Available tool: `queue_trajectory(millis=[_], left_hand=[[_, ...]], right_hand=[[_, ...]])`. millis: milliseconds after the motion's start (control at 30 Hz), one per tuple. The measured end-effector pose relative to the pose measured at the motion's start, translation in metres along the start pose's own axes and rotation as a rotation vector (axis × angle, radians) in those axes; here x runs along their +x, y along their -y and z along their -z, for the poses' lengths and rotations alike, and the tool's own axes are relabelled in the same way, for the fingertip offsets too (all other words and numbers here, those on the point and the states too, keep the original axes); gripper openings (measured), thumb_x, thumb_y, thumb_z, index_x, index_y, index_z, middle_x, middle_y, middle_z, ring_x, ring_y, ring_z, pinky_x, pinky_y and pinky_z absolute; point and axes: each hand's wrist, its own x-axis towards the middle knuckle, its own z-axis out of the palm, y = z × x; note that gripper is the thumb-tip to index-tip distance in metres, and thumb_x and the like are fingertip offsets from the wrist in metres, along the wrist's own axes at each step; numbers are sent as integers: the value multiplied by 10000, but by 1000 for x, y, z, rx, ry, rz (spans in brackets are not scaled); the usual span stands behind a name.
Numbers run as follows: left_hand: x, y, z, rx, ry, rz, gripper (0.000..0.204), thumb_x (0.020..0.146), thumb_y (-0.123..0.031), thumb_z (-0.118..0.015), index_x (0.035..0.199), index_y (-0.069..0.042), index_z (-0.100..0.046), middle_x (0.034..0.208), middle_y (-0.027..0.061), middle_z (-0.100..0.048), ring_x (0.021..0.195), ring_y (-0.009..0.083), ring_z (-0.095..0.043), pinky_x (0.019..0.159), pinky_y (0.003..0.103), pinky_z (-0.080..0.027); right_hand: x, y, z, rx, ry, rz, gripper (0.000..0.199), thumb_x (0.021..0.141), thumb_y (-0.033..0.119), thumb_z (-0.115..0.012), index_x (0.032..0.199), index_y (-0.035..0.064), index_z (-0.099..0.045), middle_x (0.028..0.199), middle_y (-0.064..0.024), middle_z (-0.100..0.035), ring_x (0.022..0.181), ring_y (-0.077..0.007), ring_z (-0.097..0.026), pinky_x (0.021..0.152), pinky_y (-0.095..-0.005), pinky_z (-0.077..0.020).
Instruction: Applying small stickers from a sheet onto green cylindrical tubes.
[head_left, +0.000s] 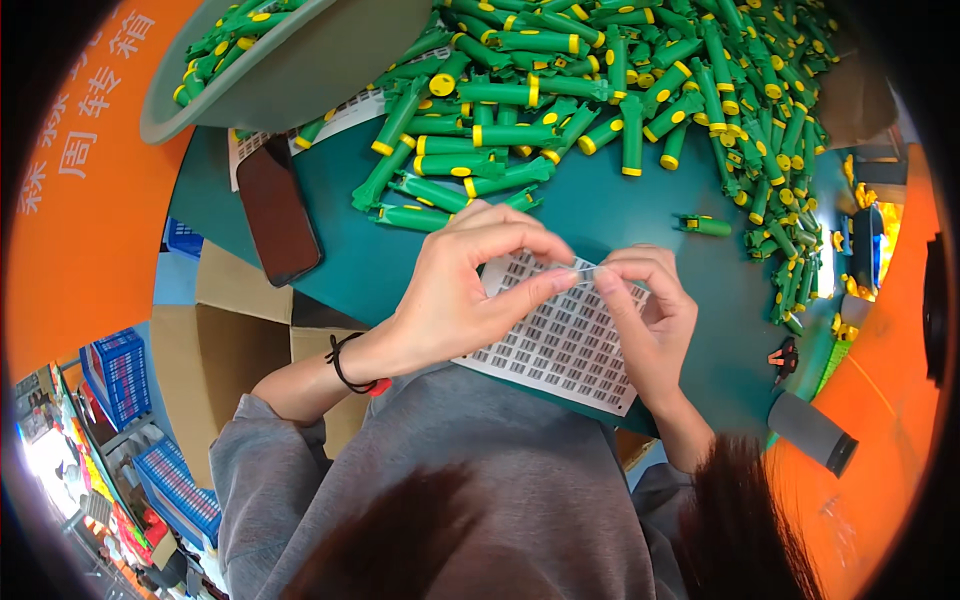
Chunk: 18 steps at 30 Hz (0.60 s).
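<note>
My left hand (470, 280) and my right hand (652, 315) meet above a white sheet of small printed labels (570, 345) at the table's near edge. Between the fingertips is a small, thin, pale strip (587, 269), perhaps a label; both hands pinch it, one at each end. The sheet lies tilted under the hands, partly covered by them. Just beyond the hands lie green plastic tubes with yellow ends (500, 178). One green tube (703, 225) lies apart, to the right of my right hand.
A large heap of green tubes (620, 60) covers the far and right side of the green table (600, 210). At left are a grey-green tub (310, 60) of tubes, a dark phone (275, 215) and an open cardboard box (235, 350). A dark grey cylinder (812, 432) lies at right.
</note>
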Motion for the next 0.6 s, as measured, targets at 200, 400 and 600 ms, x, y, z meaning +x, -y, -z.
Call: queue_trajectory(millis=[200, 400, 600], left_hand=[[10, 6, 2, 169, -146, -98, 77, 841, -26, -765, 878, -37, -699, 908, 46, -689, 909, 178, -605, 843, 309, -457], [19, 2, 10, 178, -194, -122, 125, 823, -79, -793, 907, -64, -701, 934, 50, -673, 915, 223, -596, 826, 332, -453], [32, -7, 7, 138, -101, -192, 127, 847, -68, -771, 934, -58, -679, 999, 60, -654, 974, 208, -589, 893, 334, -434]], right_hand=[[34, -4, 1, -68, -85, 7, 204, 866, 47, -756, 1033, -13, -656, 1022, -79, -664, 950, -198, -617, 870, -332, -502], [87, -61, 13, -574, -200, 85, 298, 862, 60, -769, 1132, 4, -655, 1122, -94, -675, 948, -170, -652, 874, -324, -544], [49, -45, 26, 70, -225, -35, 208, 920, -31, -672, 1126, -21, -648, 1175, -103, -629, 951, -180, -672, 892, -337, -573]])
